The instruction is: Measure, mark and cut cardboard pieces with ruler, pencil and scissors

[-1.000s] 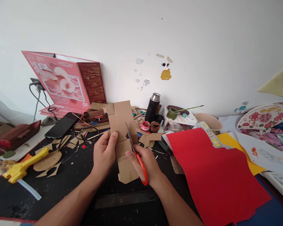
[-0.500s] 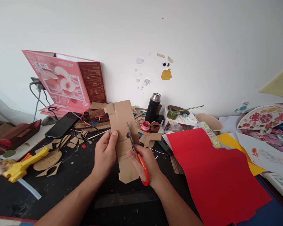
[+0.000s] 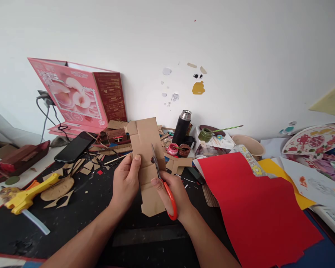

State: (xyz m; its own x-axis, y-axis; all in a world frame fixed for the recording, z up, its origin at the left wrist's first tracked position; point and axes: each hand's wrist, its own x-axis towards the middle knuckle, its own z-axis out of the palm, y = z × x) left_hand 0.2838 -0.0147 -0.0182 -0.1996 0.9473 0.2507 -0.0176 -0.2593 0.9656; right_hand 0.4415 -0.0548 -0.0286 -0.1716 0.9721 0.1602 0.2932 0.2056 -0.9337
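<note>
A long, creased piece of brown cardboard (image 3: 148,134) is held up over the black table. My left hand (image 3: 126,180) pinches its left edge, thumb on the front face. In my right hand (image 3: 171,191) is a pair of scissors (image 3: 170,197) with orange handles. The blades lie against the right part of the cardboard, beside a small dark hole (image 3: 152,159) in it; I cannot tell whether they are cutting. My right fingers are partly hidden behind the cardboard and the handles.
A yellow glue gun (image 3: 30,195) and a black phone (image 3: 76,147) lie at left. Behind stand a pink box (image 3: 72,93), a black thermos (image 3: 182,127) and paint jars (image 3: 172,149). Red paper (image 3: 257,208) covers the right side. Cardboard scraps (image 3: 86,168) are scattered about.
The view has shifted very slightly. Both hands, the cardboard and the scissors keep nearly the same pose.
</note>
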